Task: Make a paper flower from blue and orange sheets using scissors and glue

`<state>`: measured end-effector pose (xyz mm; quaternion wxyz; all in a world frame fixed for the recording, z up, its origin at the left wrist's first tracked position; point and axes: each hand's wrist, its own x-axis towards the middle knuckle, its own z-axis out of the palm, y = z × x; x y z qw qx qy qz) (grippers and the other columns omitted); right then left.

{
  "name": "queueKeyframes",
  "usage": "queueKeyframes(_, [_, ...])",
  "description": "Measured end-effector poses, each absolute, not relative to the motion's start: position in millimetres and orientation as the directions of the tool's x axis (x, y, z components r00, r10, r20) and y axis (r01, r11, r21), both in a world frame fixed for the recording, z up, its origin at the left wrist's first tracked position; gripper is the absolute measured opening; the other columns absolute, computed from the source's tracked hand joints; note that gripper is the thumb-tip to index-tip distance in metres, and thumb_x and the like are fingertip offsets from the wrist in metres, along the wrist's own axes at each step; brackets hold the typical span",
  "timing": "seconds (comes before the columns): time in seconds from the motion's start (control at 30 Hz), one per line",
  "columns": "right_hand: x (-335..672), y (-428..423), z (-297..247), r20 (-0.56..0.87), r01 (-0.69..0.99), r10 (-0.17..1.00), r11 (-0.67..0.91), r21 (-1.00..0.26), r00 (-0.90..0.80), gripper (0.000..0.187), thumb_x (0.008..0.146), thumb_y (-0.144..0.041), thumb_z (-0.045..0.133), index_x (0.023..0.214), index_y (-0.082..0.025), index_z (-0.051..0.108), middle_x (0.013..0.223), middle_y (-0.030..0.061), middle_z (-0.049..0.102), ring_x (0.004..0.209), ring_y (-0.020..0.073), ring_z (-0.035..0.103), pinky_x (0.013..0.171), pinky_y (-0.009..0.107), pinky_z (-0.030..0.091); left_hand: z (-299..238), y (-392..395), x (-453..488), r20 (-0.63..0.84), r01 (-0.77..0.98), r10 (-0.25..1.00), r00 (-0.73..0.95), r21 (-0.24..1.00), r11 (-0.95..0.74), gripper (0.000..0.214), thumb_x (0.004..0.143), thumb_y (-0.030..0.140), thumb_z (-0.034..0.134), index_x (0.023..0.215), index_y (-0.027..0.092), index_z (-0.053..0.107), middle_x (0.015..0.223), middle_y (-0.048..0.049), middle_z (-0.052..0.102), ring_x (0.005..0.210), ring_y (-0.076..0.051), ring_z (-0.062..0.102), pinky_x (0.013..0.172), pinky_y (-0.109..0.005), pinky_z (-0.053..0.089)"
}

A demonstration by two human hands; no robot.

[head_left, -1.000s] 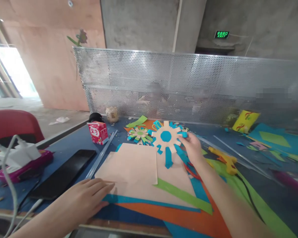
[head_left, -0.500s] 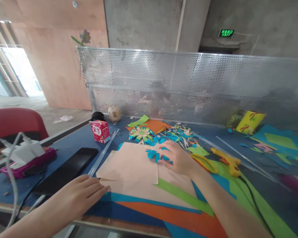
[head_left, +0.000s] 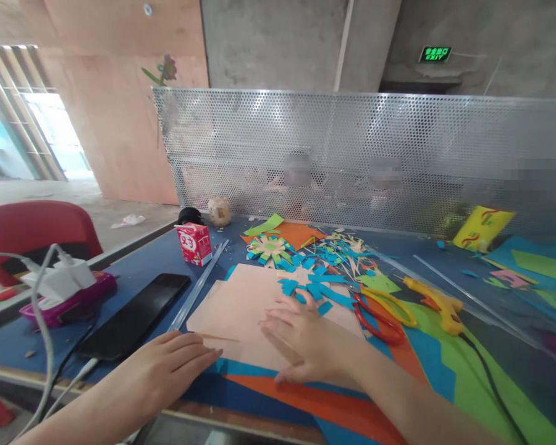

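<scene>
My left hand (head_left: 178, 364) lies flat at the left lower edge of the peach paper sheets (head_left: 241, 303), fingers stretched out together and holding nothing. Over the front right of the same sheets, my right hand (head_left: 308, 340) rests palm down with its fingers spread. Just beyond its fingertips lies a paper flower with blue petals (head_left: 290, 287) around a pale centre. More blue paper pieces (head_left: 328, 288) lie to its right. Red-handled scissors (head_left: 383, 330) sit right of the sheets, beside a yellow-handled pair (head_left: 398, 303). A blue and green paper flower (head_left: 269, 247) lies behind the sheets.
A black phone (head_left: 136, 315) and a purple power strip (head_left: 65, 303) with white plugs lie left. A red box (head_left: 193, 244) stands behind them. A yellow glue gun (head_left: 438, 303) with a cable lies right. Paper scraps (head_left: 340, 247) pile up before the perforated metal screen (head_left: 269, 136).
My right hand has left the blue flower, moving toward me and left, and its fingers have spread. The red scissors now show; the green strip no longer does. My left hand stays on the paper.
</scene>
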<state>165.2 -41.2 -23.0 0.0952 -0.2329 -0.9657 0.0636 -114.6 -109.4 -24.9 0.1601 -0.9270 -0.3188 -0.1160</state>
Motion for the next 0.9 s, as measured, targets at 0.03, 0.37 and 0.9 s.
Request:
queueKeyframes(0.03, [164,-43,-23,0.163,0.435,0.458,0.886,-0.16,-0.874,0.06,0.074,-0.054,0.053,0.124,-0.022,0.043,0.127,0.0089,0.05,0.123,0.0293,0.031,0.101,0.053,0.009,-25,-110,-113,0.326,0.624,0.548,0.771,-0.21,-0.753,0.032,0.085,0.012,0.04,0.111,0.022,0.054,0.1,-0.0008,0.067,0.094,-0.013,0.059,0.088,-0.021,0.041])
queueKeyframes(0.37, [164,-37,-22,0.245,0.382,0.401,0.916,-0.123,-0.883,0.02,0.086,-0.027,0.043,0.087,-0.019,0.062,0.086,0.0047,0.068,0.085,0.0153,0.059,0.091,0.034,0.032,-26,-110,-94,0.341,0.654,0.588,0.733,-0.116,-0.748,0.026,0.084,0.021,0.047,0.107,0.023,0.058,0.098,-0.0025,0.067,0.089,-0.013,0.062,0.082,-0.021,0.046])
queueKeyframes(0.9, [162,-48,-19,0.297,0.442,0.49,0.87,-0.217,-0.819,0.03,0.075,-0.021,0.048,0.104,-0.017,0.054,0.104,0.0063,0.061,0.093,0.0196,0.053,0.084,0.032,0.036,-15,-97,-113,0.282,0.797,0.748,0.601,-0.147,-0.586,0.048,0.074,0.043,0.057,0.116,0.022,0.054,0.11,-0.0066,0.063,0.099,-0.021,0.058,0.085,-0.032,0.043])
